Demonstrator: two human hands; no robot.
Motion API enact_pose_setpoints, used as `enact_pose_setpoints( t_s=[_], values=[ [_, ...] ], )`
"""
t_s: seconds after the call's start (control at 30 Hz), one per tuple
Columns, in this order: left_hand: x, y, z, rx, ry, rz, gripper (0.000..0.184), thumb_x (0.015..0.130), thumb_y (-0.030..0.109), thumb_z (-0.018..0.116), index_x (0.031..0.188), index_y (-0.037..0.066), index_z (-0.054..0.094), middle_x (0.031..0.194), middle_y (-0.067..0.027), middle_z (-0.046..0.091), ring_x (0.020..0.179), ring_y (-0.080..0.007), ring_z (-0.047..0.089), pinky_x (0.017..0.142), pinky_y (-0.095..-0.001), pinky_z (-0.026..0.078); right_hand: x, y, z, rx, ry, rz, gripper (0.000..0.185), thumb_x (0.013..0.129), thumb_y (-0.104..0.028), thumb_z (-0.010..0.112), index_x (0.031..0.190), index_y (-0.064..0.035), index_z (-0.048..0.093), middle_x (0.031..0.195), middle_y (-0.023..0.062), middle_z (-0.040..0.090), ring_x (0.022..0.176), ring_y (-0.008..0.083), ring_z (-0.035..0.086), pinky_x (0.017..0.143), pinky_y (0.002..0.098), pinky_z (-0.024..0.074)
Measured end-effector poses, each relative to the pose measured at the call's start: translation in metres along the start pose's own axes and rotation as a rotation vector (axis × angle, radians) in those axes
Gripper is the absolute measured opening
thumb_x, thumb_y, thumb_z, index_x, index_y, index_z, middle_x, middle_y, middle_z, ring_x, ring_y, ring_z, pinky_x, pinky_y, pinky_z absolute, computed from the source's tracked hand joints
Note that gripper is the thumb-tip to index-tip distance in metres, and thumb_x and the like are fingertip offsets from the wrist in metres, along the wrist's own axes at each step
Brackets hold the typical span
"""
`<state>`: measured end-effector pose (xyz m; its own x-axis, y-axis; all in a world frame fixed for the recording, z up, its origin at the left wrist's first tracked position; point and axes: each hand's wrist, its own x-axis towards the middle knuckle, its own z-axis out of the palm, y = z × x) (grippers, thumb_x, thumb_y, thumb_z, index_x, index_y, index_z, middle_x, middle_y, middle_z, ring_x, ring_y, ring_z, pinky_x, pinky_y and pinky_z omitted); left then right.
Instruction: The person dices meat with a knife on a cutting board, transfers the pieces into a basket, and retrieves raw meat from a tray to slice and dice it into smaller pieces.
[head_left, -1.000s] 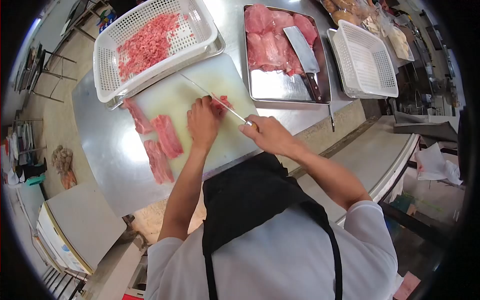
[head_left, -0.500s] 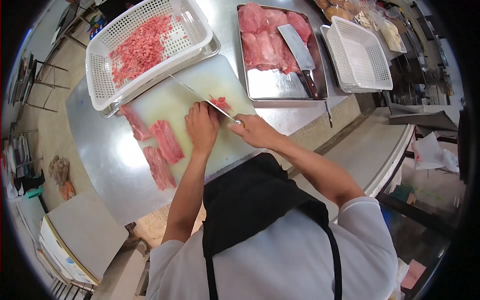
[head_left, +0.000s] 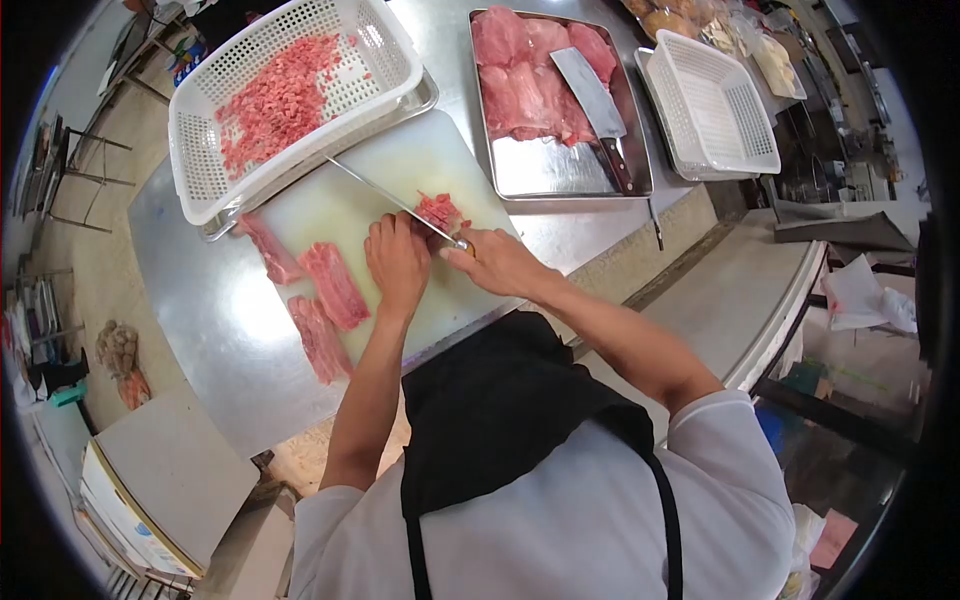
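My right hand [head_left: 500, 265] is closed around the handle of a long, thin knife [head_left: 385, 195]. Its blade slants to the upper left over a white cutting board [head_left: 340, 205]. Beside the blade, my left hand [head_left: 397, 262] has its fingers curled down on a piece of meat, mostly hidden under it. Small chopped meat bits [head_left: 438, 210] lie on the blade's far side. To the left of my left hand are thick meat strips: one strip [head_left: 333, 285] on the board, another strip [head_left: 318, 338] nearer me, and a third strip [head_left: 270, 250] by the board's left edge.
A white perforated basket [head_left: 385, 75] with diced meat [head_left: 275, 105] stands at the upper left. Beyond the board, a metal tray [head_left: 540, 185] holds large meat pieces [head_left: 520, 75] and a cleaver [head_left: 590, 95]. Another white basket [head_left: 715, 110] sits at the right on the steel table [head_left: 200, 300].
The knife blade has shifted slightly toward my left hand, and more of the chopped meat shows beyond it. Both hands stay in nearly the same place.
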<state>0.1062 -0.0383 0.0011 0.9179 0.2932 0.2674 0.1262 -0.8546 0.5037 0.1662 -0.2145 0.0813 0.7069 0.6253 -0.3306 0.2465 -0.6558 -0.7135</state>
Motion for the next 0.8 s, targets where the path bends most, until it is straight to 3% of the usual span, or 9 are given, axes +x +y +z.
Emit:
enact_pose_setpoints(
  t_s=[0.23, 0.43, 0.53, 0.63, 0.8],
  values=[
    [0.001, 0.007, -0.004, -0.107, 0.068, -0.023, 0.014, 0.089, 0.003, 0.060, 0.102, 0.001, 0.063, 0.096, -0.0167, 0.062, 0.093, -0.0389, 0.058, 0.081, -0.0509, 0.045, -0.027, -0.035, -0.040, 0.053, -0.169, 0.178, 0.055, 0.103, -0.047, 0.055, 0.108, 0.0073, 0.067, 0.091, 0.0328, 0.070, 0.096, 0.0523, 0.068, 0.087, 0.0565, 0.0522],
    [0.000, 0.001, -0.003, -0.106, 0.073, 0.005, 0.012, 0.091, 0.003, 0.061, 0.102, 0.001, 0.063, 0.097, -0.0176, 0.061, 0.093, -0.0391, 0.058, 0.081, -0.0508, 0.045, 0.001, -0.001, 0.006, 0.043, 0.016, -0.026, 0.056, 0.102, -0.049, 0.057, 0.104, 0.0064, 0.068, 0.090, 0.0322, 0.070, 0.092, 0.0514, 0.069, 0.085, 0.0555, 0.0521],
    [-0.002, 0.004, -0.013, -0.121, 0.074, 0.003, 0.013, 0.090, 0.004, 0.061, 0.102, 0.002, 0.064, 0.098, -0.0178, 0.060, 0.093, -0.0388, 0.057, 0.081, -0.0504, 0.046, -0.007, -0.015, -0.009, 0.070, 0.011, 0.051, 0.057, 0.102, -0.049, 0.056, 0.105, 0.0070, 0.067, 0.091, 0.0329, 0.070, 0.092, 0.0517, 0.069, 0.084, 0.0553, 0.0523],
    [-0.004, 0.005, -0.018, -0.104, 0.063, -0.006, 0.013, 0.090, 0.003, 0.061, 0.103, 0.002, 0.064, 0.098, -0.0179, 0.060, 0.094, -0.0387, 0.057, 0.082, -0.0503, 0.046, -0.031, -0.035, -0.029, 0.069, -0.139, 0.180, 0.057, 0.102, -0.048, 0.057, 0.107, 0.0078, 0.067, 0.091, 0.0337, 0.070, 0.095, 0.0519, 0.068, 0.087, 0.0553, 0.0517],
    [-0.009, 0.001, -0.008, -0.080, 0.058, 0.011, 0.010, 0.093, 0.003, 0.059, 0.102, 0.001, 0.062, 0.098, -0.0185, 0.059, 0.095, -0.0391, 0.056, 0.083, -0.0508, 0.046, -0.014, -0.006, 0.012, 0.104, -0.028, 0.059, 0.055, 0.102, -0.047, 0.057, 0.104, 0.0067, 0.068, 0.087, 0.0299, 0.070, 0.089, 0.0483, 0.069, 0.084, 0.0539, 0.0519]
  ],
)
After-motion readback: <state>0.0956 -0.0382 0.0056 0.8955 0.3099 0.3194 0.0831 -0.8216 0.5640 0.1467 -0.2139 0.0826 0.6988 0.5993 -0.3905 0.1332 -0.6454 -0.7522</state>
